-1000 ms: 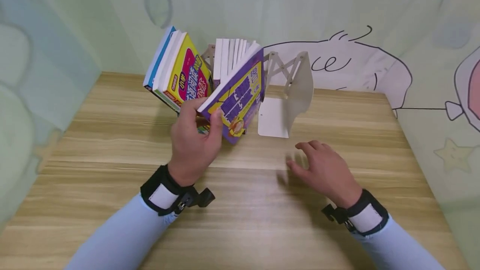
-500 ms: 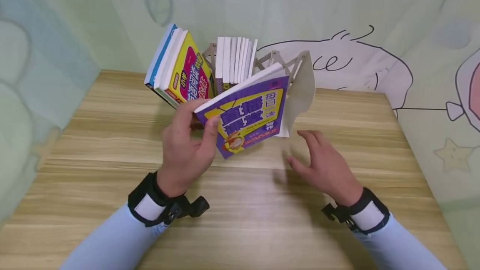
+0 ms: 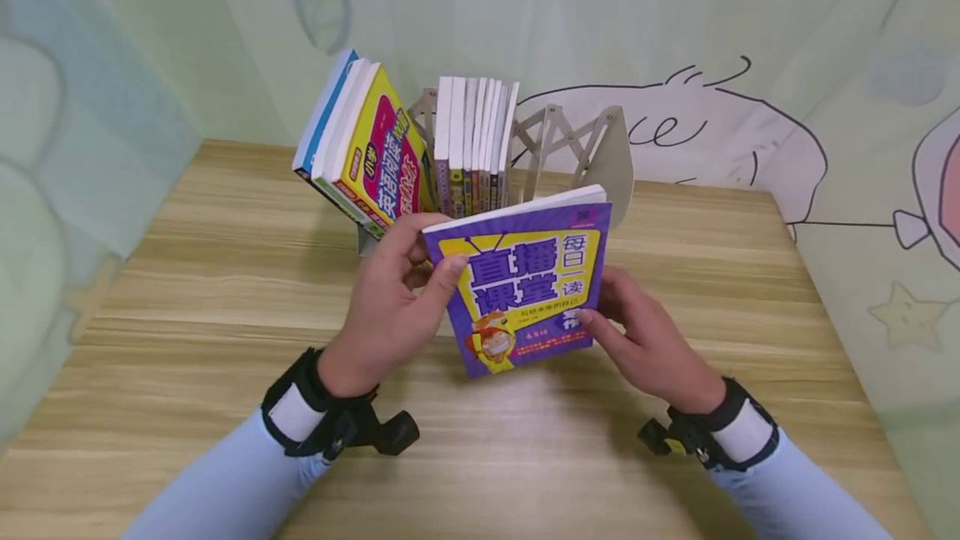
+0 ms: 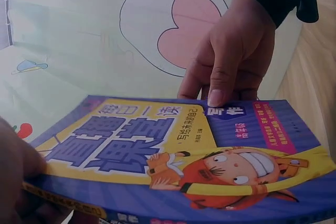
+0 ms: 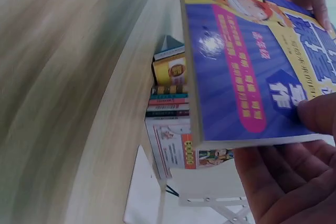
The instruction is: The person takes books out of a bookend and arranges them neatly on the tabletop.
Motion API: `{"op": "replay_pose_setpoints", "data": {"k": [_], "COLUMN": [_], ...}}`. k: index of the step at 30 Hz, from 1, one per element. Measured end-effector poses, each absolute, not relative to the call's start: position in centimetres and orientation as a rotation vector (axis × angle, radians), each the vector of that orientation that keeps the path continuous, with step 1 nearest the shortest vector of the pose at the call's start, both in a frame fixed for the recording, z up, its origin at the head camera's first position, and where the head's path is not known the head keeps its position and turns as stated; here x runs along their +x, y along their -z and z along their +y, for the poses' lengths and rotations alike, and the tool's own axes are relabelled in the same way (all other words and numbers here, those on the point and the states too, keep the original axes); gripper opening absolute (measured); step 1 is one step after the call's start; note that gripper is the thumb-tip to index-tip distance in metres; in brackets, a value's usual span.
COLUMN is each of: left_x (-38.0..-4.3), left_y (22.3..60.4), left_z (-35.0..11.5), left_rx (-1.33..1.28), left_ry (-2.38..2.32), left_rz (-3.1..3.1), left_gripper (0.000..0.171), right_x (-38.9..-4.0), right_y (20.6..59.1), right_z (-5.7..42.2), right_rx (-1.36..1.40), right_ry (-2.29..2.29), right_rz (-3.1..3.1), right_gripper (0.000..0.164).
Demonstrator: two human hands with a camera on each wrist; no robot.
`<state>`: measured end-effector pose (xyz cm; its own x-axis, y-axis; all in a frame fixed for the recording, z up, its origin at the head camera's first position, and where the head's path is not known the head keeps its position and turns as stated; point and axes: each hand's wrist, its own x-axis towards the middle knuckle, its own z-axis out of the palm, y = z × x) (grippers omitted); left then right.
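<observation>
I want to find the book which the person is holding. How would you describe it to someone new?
Find the wooden table, then the beige rack near its back edge. In front of the rack, the left hand and the right hand hold a purple book. Its colour and grinning cartoon figure set it apart from the tilted yellow-and-pink book behind.

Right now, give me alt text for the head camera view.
A person's left grip and right grip hold a purple and yellow book over a wooden table. Behind the held one, other books stand in a beige lattice rack.
</observation>
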<state>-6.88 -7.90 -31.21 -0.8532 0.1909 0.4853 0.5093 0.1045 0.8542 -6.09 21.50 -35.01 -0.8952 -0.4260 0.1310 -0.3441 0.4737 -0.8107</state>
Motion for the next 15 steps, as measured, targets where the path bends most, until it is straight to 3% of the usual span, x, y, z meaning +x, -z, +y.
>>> {"op": "replay_pose_setpoints", "data": {"k": [6, 15], "left_x": [-6.7, -6.84], "left_y": [31.2, 31.2], "left_z": [-7.84, -7.69], "left_rx": [-0.686, -0.695], "left_ry": [1.895, 2.02], "left_rz": [-2.211, -2.244], "left_gripper": [0.026, 0.028], "right_x": [-5.87, -5.66], "right_y": [35.45, 36.05], "right_z": [21.65, 22.13], "right_rx": [-0.73, -0.767], "right_ry": [1.534, 1.667], "right_rz": [2.572, 2.514], "right_gripper": [0.028, 0.025]}}
